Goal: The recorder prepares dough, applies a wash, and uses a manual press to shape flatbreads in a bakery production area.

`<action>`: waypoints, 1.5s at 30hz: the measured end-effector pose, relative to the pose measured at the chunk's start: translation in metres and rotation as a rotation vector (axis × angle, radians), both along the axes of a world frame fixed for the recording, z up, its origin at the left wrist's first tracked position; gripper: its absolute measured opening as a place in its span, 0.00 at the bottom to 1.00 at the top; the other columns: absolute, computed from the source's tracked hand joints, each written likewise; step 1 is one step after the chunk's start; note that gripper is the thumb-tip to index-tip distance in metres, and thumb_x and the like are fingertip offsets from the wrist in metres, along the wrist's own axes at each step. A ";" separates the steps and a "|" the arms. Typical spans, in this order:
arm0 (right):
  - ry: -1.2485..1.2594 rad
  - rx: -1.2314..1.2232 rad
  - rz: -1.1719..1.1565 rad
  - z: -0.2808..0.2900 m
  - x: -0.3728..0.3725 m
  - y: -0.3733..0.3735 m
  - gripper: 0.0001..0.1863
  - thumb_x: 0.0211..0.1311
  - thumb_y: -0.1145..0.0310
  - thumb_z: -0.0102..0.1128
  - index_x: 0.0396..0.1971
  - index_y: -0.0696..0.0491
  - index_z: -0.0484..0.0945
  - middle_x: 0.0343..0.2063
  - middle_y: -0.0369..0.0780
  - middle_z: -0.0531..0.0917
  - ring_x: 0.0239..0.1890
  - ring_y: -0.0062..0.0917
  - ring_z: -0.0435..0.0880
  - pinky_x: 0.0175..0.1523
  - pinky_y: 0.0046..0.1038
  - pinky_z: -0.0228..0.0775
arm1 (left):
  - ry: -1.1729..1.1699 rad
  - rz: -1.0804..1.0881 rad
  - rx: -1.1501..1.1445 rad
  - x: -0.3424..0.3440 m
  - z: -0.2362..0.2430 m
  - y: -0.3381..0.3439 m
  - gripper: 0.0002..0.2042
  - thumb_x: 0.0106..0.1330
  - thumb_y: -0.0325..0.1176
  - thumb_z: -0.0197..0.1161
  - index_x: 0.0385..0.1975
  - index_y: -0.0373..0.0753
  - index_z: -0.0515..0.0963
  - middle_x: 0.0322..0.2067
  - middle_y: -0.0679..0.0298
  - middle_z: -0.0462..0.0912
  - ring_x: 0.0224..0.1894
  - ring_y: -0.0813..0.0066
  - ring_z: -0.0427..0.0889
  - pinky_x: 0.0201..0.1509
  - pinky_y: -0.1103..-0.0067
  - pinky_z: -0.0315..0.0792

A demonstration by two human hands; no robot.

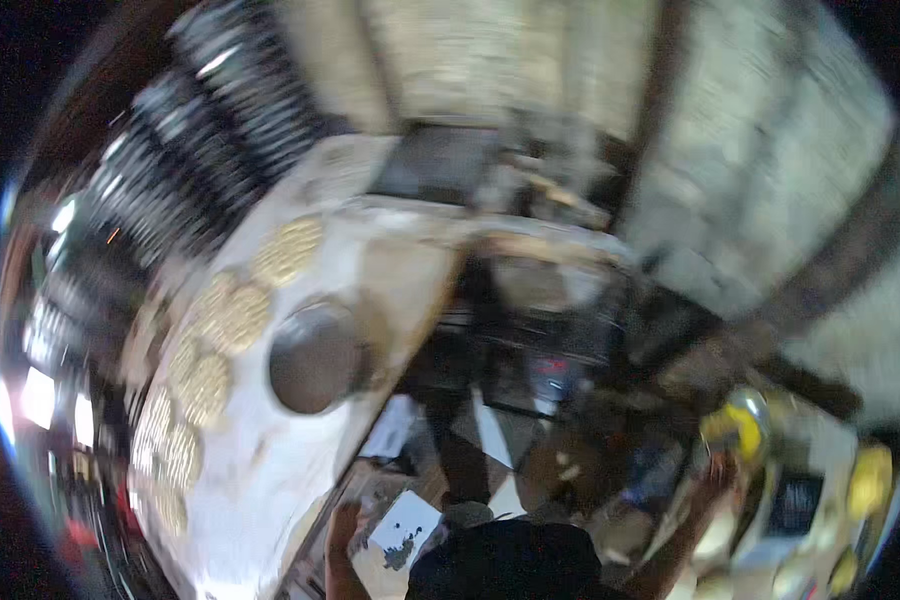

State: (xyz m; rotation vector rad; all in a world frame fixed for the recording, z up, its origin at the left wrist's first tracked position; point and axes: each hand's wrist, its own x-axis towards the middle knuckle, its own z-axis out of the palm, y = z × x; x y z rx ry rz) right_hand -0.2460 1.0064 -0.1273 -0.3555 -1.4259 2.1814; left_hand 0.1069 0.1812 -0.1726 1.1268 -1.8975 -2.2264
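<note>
My left hand [346, 522] hangs beside the near edge of the white work table [260, 500]. Motion blur hides how its fingers are set, and I see nothing in it. Out to the right, my right hand [722, 475] reaches up against a round yellow item with a shiny rim [738, 428]. Whether the fingers grip that item or only overlap it, I cannot tell. On the table stands a round dark metal pan or bowl [315, 362]. Several flat, round, pale dough pieces with patterned tops [238, 318] lie along the table's far left side.
Tall stacks of dark trays or pans [205, 110] rise behind the table at the left. A dark flat tray [436, 162] lies at the table's far end. At right, another surface holds a dark rectangular device [796, 503] and a yellow item [870, 478]. Patterned tiles [406, 530] show below.
</note>
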 end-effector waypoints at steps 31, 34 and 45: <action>1.490 1.047 1.834 0.136 -0.080 -0.944 0.05 0.57 0.70 0.56 0.27 0.55 0.78 0.48 0.47 0.80 0.41 0.43 0.81 0.45 0.42 0.75 | -0.453 0.786 -1.032 -0.231 0.110 -0.068 0.22 0.72 0.39 0.48 0.64 0.43 0.66 0.57 0.58 0.72 0.54 0.56 0.72 0.57 0.63 0.62; 1.438 0.826 2.279 0.117 -0.121 -0.902 0.05 0.57 0.69 0.60 0.26 0.55 0.80 0.42 0.45 0.83 0.39 0.36 0.83 0.46 0.37 0.75 | -0.383 0.859 -0.964 -0.234 0.118 -0.072 0.20 0.74 0.41 0.44 0.62 0.43 0.69 0.56 0.58 0.74 0.54 0.55 0.72 0.56 0.63 0.62; 1.539 1.305 1.864 0.143 -0.122 -0.955 0.08 0.49 0.68 0.63 0.28 0.55 0.81 0.48 0.51 0.81 0.49 0.41 0.81 0.50 0.37 0.76 | -0.379 0.852 -0.793 -0.236 0.105 -0.092 0.19 0.74 0.41 0.46 0.59 0.43 0.73 0.54 0.51 0.75 0.55 0.50 0.74 0.57 0.60 0.64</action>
